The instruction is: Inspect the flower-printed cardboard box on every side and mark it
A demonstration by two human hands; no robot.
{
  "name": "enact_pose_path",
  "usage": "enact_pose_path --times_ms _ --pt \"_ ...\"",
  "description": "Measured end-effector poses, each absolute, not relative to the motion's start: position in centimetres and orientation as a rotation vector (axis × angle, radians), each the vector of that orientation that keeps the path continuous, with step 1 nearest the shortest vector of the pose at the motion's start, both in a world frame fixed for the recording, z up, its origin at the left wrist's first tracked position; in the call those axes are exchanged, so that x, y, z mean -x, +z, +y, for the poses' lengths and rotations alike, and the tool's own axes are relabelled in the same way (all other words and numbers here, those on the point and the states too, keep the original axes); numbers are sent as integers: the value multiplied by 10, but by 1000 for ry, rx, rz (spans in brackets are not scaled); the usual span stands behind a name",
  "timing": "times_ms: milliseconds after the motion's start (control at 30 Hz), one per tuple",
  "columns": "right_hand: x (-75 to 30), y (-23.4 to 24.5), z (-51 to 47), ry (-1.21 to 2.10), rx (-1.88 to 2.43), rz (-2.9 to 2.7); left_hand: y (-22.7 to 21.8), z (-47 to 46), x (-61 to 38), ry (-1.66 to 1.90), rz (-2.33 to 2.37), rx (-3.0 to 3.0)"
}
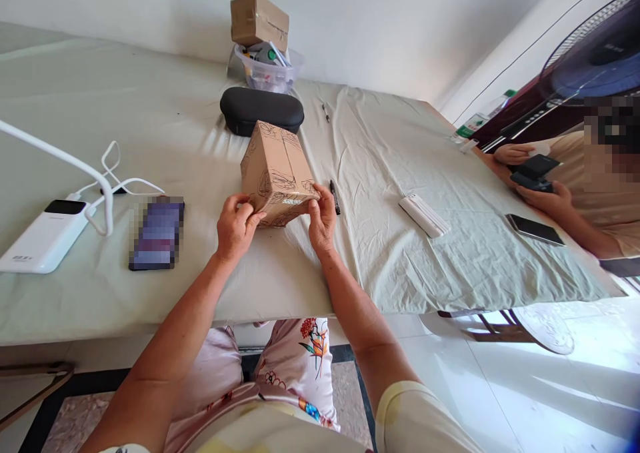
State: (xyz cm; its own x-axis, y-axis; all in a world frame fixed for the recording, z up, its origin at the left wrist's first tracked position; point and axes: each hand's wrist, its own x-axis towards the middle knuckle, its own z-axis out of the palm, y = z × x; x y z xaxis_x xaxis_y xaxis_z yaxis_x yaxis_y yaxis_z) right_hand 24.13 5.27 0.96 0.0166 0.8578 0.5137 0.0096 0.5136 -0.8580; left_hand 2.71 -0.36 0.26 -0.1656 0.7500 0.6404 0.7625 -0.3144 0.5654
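A small cardboard box (287,163) with dark scribbled drawings on its faces is tilted up between my hands, above the cloth. My left hand (237,225) grips its near left corner, thumb along the lower edge. On the near right corner my right hand (322,217) is closed, its thumb on the front and fingers over the edge. Just right of that hand lies a black marker (335,197). Behind the box is a black zip case (262,110). The box's underside and far lower edges are hidden.
The table has a pale green cloth (370,266). At left lie a power bank (47,234) with a white cable and a phone (157,234). A plastic basket (270,73) bears another box (260,21). To the right are a white device (424,214), a phone (535,229) and a seated person (595,193).
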Motion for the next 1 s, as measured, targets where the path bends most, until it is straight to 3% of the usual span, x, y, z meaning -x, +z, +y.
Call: enact_pose_path --times_ms 133,333,567,1000 --pt "-238 6 51 909 835 -1376 4 -4 -26 -1722 -1747 1850" --pt "-235 -9 59 1001 910 -1354 4 -5 -23 -1873 -1983 1747" --pt "-239 -23 63 721 1255 -1695 8 -5 -19 -1791 -1912 1834" --pt "-237 3 51 599 924 -1717 14 -9 -23 -1749 -1835 1874"
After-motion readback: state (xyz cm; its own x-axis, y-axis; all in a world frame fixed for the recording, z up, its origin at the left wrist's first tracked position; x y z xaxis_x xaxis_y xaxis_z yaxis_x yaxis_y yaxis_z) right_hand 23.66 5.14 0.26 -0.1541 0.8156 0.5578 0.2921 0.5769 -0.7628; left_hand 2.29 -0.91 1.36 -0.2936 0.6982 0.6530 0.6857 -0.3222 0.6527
